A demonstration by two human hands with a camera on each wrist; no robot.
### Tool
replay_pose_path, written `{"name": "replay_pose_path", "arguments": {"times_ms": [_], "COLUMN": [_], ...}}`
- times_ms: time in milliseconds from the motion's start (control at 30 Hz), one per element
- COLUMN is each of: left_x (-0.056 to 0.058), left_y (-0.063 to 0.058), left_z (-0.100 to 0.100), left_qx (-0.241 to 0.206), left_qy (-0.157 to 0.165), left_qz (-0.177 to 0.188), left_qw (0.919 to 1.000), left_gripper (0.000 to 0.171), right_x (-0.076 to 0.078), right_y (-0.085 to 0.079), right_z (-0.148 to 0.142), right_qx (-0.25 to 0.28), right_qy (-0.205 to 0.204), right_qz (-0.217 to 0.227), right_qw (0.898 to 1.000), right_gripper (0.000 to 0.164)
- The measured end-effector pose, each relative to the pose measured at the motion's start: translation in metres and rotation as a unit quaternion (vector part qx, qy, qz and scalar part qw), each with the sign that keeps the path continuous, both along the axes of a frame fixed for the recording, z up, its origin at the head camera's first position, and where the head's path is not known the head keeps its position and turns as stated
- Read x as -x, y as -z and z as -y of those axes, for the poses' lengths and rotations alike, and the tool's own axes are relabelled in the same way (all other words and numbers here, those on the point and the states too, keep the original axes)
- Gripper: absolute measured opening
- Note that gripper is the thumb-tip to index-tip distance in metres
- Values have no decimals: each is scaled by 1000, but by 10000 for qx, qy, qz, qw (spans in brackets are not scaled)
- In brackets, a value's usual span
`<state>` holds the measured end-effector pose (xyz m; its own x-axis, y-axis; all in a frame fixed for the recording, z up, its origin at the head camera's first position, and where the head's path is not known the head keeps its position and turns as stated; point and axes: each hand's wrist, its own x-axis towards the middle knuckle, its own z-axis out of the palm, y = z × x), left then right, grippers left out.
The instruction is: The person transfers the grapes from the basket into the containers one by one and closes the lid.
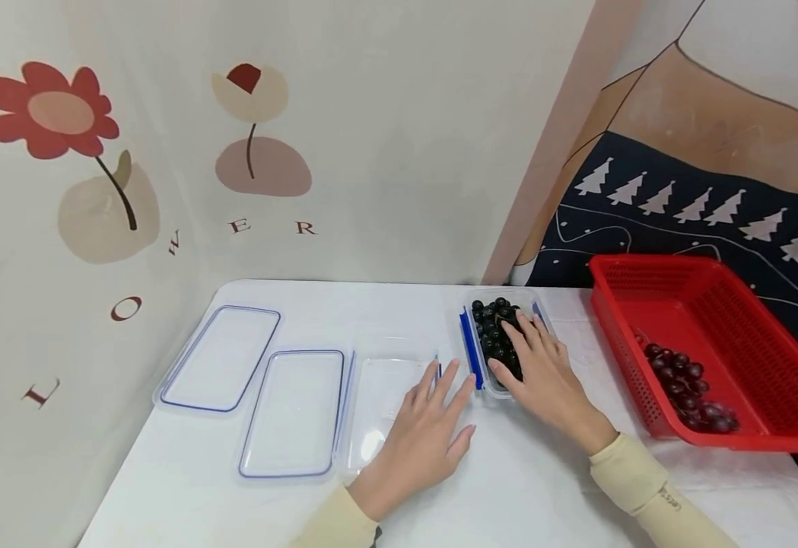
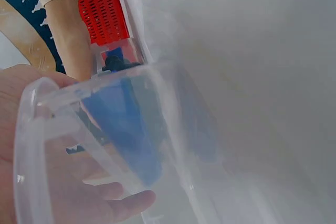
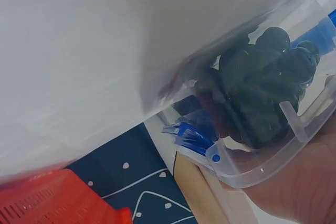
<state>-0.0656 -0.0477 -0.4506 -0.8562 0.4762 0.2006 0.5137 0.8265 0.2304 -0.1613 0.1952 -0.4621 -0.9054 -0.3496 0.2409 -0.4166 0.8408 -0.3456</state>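
Note:
My right hand (image 1: 551, 378) lies over a clear plastic container (image 1: 498, 393) filled with dark grapes (image 1: 491, 339). Its fingertips rest on the fruit, fingers spread and only slightly bent. In the right wrist view, the dark grapes (image 3: 257, 87) show through the container's wall, with a blue latch (image 3: 191, 139) hanging out at its side. My left hand (image 1: 421, 435) hovers with spread fingers over the right side of another clear container (image 1: 381, 380), which has nothing in it. That container's clear wall (image 2: 173, 108) fills the middle of the left wrist view, in front of the fingers.
Two clear lids with blue seals, one farther left (image 1: 220, 358) and one nearer (image 1: 296, 415), lie on the white table (image 1: 508, 487). At the right stands a red perforated basket (image 1: 700, 304) holding a bunch of reddish grapes (image 1: 682, 384). A printed curtain (image 1: 399, 137) hangs behind.

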Motion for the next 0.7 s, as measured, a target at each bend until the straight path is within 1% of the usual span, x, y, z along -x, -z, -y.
{"name": "replay_pose_path", "arguments": {"times_ms": [167, 300, 433, 533, 700], "left_x": [-7, -14, -18, -21, -27], "left_y": [0, 0, 0, -1, -2], "left_z": [9, 18, 25, 32, 47], "left_qx": [-45, -16, 95, 148, 252], "left_qy": [-147, -206, -253, -313, -491], "left_qz": [-20, -129, -164, -76, -4], "left_qw": [9999, 9997, 9995, 9994, 9985], "left_gripper": [70, 70, 72, 76, 87], "right_x": [0, -5, -12, -18, -21], "right_y": [1, 1, -4, -8, -18], "right_z": [-3, -5, -13, -19, -21], "right_qx": [-38, -92, -139, -166, -205], "right_qy": [-148, -256, -304, -286, -356], "right_qz": [-247, -298, -223, -224, -451], "right_qw": [9996, 9992, 9992, 9992, 9981], "right_gripper": [77, 78, 80, 80, 80]}}
